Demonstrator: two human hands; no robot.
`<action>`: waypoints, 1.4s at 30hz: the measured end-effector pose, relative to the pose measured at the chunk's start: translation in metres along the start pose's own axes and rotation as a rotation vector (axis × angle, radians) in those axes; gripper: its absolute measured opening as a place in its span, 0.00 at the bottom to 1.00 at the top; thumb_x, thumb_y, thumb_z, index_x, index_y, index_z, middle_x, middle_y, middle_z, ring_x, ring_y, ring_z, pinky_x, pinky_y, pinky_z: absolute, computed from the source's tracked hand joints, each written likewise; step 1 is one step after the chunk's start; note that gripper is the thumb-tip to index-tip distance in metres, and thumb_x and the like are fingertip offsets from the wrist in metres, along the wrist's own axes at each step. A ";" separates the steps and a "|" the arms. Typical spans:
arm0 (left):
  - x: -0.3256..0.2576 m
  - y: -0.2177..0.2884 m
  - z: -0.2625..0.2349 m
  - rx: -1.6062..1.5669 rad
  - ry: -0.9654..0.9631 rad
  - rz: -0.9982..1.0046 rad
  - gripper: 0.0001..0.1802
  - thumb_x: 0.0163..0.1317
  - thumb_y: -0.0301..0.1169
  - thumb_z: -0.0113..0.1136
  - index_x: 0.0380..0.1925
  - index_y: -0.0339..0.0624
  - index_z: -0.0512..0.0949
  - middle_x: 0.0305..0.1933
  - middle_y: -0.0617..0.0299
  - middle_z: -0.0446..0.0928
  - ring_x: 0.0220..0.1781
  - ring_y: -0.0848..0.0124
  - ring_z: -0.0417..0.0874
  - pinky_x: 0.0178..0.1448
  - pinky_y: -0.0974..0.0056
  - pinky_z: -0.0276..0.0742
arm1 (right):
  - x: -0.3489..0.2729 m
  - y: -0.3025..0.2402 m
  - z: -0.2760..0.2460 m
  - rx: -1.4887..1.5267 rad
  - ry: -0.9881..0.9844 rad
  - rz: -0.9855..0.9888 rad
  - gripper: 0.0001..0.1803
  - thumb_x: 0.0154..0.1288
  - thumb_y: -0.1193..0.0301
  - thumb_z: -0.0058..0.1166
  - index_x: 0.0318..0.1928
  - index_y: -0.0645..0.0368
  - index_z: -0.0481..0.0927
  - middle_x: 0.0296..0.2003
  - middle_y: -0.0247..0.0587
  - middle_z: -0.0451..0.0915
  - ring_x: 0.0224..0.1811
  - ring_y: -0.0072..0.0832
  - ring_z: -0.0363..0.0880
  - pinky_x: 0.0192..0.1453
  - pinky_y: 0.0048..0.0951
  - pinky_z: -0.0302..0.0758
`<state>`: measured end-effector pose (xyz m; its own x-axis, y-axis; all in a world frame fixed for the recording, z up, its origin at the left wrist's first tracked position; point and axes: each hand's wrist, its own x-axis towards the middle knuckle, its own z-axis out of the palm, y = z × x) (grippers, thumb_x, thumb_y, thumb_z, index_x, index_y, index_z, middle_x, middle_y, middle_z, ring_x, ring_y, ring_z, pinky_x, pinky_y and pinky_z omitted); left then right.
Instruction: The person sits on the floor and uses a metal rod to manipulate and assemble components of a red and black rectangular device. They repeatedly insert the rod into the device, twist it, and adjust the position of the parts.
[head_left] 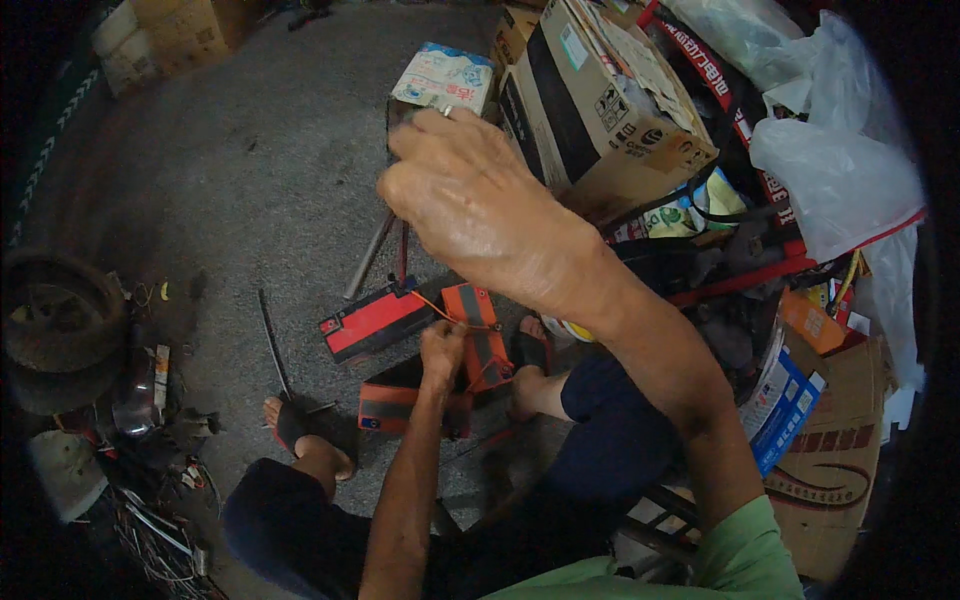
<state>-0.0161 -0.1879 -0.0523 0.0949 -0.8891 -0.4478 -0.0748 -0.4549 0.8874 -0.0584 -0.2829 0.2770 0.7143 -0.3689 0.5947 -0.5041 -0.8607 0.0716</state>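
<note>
My right hand point(460, 190) is raised high over the floor in a fist, back of the hand upward, a ring on one finger. What it grips is hidden beneath it. A thin red strip point(403, 250) shows below the fist, above the end of a red-and-black battery point(385, 322). Lower down, my left hand point(441, 350) is closed in a pinch on an orange wire point(440, 312). It is next to an upright orange-and-grey battery point(478, 330). Another orange-and-dark battery point(388, 408) lies nearer my legs, partly behind my left forearm.
A metal tube point(370, 255) and a dark thin rod point(270, 340) lie on the grey floor. Cardboard boxes point(600, 100), plastic bags point(840, 170) and a blue box point(785, 410) crowd the right. Wheels point(60, 330) and scrap cables point(150, 525) are at left. My sandalled feet flank the batteries.
</note>
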 end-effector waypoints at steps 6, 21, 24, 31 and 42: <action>0.001 -0.007 0.001 -0.003 0.080 0.084 0.18 0.61 0.38 0.62 0.31 0.30 0.83 0.25 0.49 0.81 0.28 0.64 0.82 0.37 0.57 0.75 | 0.016 -0.003 -0.005 -0.015 -0.321 0.238 0.03 0.49 0.76 0.60 0.24 0.61 0.80 0.26 0.49 0.78 0.36 0.47 0.80 0.46 0.46 0.75; -0.004 -0.007 -0.004 0.041 -0.005 0.065 0.18 0.64 0.40 0.62 0.35 0.31 0.83 0.29 0.61 0.82 0.30 0.73 0.77 0.35 0.64 0.73 | 0.012 0.001 -0.003 -0.115 -0.305 0.107 0.06 0.58 0.70 0.61 0.31 0.59 0.83 0.30 0.44 0.77 0.47 0.38 0.77 0.50 0.41 0.73; -0.011 0.005 -0.007 0.071 0.006 0.080 0.20 0.65 0.43 0.62 0.35 0.32 0.83 0.30 0.63 0.81 0.32 0.73 0.77 0.37 0.64 0.73 | 0.009 0.010 -0.030 -0.106 0.002 0.026 0.08 0.62 0.67 0.61 0.34 0.60 0.82 0.30 0.44 0.77 0.42 0.38 0.78 0.46 0.38 0.74; -0.034 0.048 -0.064 -0.117 0.008 -0.119 0.18 0.66 0.45 0.62 0.38 0.39 0.83 0.27 0.68 0.76 0.28 0.77 0.73 0.33 0.68 0.68 | -0.012 -0.019 -0.137 0.144 -0.134 0.400 0.07 0.66 0.70 0.57 0.37 0.62 0.82 0.33 0.41 0.80 0.33 0.36 0.80 0.36 0.32 0.73; -0.091 0.069 -0.134 -0.722 0.193 -0.202 0.07 0.64 0.28 0.58 0.41 0.39 0.78 0.34 0.61 0.78 0.33 0.71 0.78 0.35 0.69 0.74 | -0.159 -0.142 -0.127 0.647 -0.455 0.541 0.11 0.54 0.71 0.67 0.37 0.59 0.81 0.29 0.38 0.76 0.35 0.36 0.80 0.37 0.37 0.78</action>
<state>0.1030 -0.1317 0.0638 0.2140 -0.7376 -0.6405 0.6218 -0.4028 0.6717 -0.1619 -0.0572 0.2741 0.6521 -0.7571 0.0401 -0.5525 -0.5107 -0.6587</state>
